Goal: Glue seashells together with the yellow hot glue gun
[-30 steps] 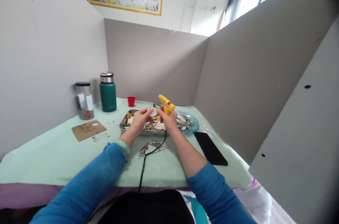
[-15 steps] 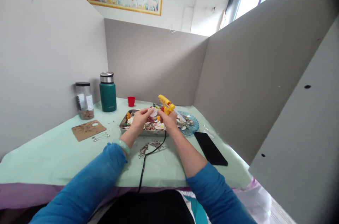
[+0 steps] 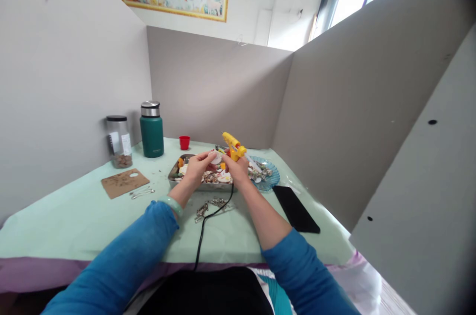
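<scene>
My left hand pinches a small white disc at its edge, above a metal tray of mixed small pieces. In my right hand is a yellow glue gun, its nozzle pointing up and away to the left. A pale glue stick sticks out of the gun's rear. The right fingertips are close to the disc; whether they touch it I cannot tell. From the gun a black cord runs down over the table edge. Small metal pins lie in front of the tray.
A blue glass plate with small metal pieces stands right of the tray, near a black phone-like slab. To the left are a brown card, safety pins, a jar, a green flask and a red cup.
The white disc appears turned slightly in my left fingers, its face looking plainer now. Both hands and the glue gun stay almost where they were.
</scene>
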The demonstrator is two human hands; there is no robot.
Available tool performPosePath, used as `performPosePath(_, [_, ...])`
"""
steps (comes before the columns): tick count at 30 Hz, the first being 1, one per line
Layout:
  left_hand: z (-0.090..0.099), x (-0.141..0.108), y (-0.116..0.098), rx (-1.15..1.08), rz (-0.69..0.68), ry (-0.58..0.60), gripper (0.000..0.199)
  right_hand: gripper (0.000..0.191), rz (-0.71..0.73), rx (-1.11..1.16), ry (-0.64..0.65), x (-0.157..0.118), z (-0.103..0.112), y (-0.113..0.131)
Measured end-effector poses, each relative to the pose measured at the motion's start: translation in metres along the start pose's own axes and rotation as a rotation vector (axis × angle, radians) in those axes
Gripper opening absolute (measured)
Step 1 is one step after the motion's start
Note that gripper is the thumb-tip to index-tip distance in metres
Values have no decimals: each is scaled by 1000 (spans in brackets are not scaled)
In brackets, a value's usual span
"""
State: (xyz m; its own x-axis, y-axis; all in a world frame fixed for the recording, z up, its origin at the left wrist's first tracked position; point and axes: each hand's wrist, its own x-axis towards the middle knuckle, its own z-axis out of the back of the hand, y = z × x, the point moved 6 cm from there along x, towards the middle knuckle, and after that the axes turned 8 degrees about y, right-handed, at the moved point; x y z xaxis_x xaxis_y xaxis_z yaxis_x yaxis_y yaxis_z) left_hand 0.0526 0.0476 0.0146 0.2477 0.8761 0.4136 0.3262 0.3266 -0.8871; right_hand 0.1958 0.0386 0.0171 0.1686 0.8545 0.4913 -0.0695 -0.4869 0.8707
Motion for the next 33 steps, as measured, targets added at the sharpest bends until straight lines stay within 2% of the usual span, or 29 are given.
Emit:
performPosePath(26, [-1,-1,-3,73,-33,-5,42,27,36,-41,9,-1,-1,2])
performPosePath(33, [3,2,-1,103,-53,-20,41,29,35,-37,52,-3,-4,3])
